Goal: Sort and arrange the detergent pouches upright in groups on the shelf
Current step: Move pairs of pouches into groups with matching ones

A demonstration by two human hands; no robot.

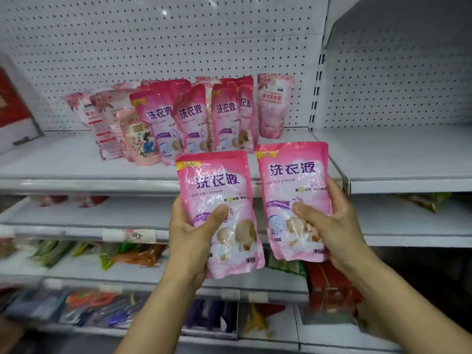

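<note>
My left hand (190, 233) grips a pink detergent pouch (217, 190) upright, thumb across its front. My right hand (337, 226) holds a second matching pink pouch (293, 180) the same way, just right of the first. Both are in front of the white shelf (76, 164). On that shelf several pink pouches (194, 116) stand in a cluster. A pale floral pouch (274, 106) stands alone at the cluster's right. Several pale floral pouches (102, 118) and a peach one (139, 139) lean at its left.
A white pegboard back wall (178, 42) rises behind the shelf. An upright post (316, 90) divides it from a bare shelf bay (398, 152) at the right. Lower shelves (127, 264) hold mixed packets. A red and white box (15, 111) sits far left.
</note>
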